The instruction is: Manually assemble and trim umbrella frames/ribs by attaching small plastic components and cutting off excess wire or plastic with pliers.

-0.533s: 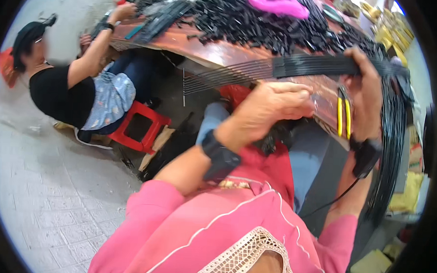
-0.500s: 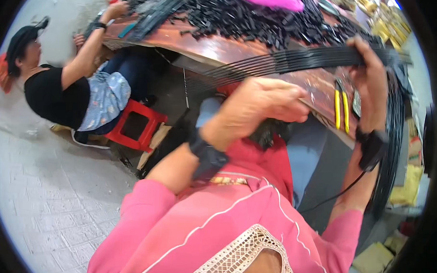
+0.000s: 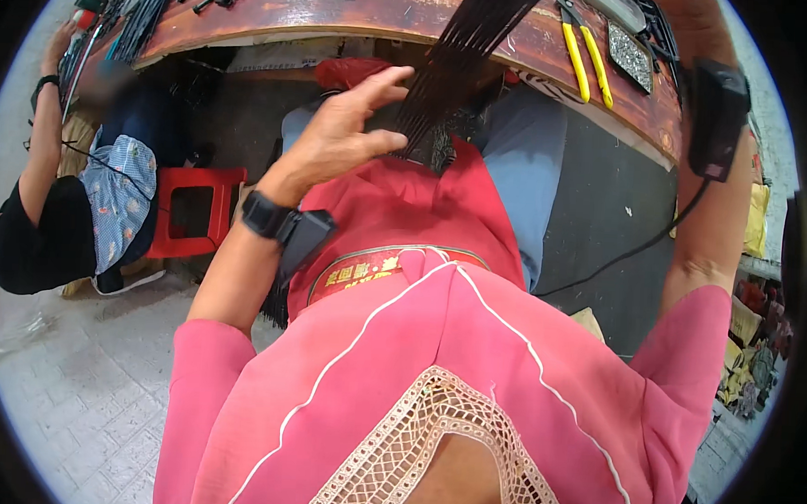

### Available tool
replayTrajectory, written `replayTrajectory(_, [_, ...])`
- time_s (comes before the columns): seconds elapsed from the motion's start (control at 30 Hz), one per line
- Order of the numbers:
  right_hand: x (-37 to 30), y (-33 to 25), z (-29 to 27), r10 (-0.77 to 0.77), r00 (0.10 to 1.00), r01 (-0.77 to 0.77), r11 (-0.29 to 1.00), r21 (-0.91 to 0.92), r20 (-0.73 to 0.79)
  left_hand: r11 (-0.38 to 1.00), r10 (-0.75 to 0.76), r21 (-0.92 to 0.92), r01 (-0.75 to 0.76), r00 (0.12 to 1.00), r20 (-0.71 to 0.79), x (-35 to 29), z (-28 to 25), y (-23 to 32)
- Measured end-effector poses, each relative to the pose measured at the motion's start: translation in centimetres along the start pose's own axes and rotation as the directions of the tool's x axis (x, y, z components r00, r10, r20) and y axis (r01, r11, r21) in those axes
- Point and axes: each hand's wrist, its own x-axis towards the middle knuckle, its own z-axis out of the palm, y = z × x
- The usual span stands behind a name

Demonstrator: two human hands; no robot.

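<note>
My left hand (image 3: 341, 134) is open, just beside the black strands (image 3: 455, 58), which cross the near edge of the desk (image 3: 341, 10); my right hand's (image 3: 699, 22) grip I cannot tell. The lower ends look separate, seemingly unfinished. Yellow-handled pliers (image 3: 576, 46) lie idle.

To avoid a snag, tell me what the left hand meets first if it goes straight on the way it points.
Most likely the left hand would first meet the long, thin black strips just to its right, though the depth between them is unclear.
</note>
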Motion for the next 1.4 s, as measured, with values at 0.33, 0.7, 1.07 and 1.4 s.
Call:
replayTrajectory(0.33, [-0.8,3.4,6.7,0.409,0.875,-0.423,0.906,-0.005,0.258,0.926,-0.223,-0.221,0.305,0.917,0.331,-0.2,4.5,-7.6])
replayTrajectory(0.7, [-2.1,8.2,9.1,0.333,0.910,-0.399,0.865,0.304,0.246,0.761,-0.362,-0.370,0.533,0.822,0.439,-3.1,6.5,-8.8])
replayTrajectory(1.07, [-2.1,10.2,9.4,0.229,0.940,-0.300,0.909,0.290,0.255,0.964,-0.264,0.022,0.264,0.955,0.133,0.0,-2.0,-1.2])
replayTrajectory(1.4, [-1.5,10.3,10.9,0.219,0.911,-0.351,0.856,0.380,0.348,0.891,0.110,-0.415,-0.182,0.975,-0.192,13.5,-8.5,14.5])
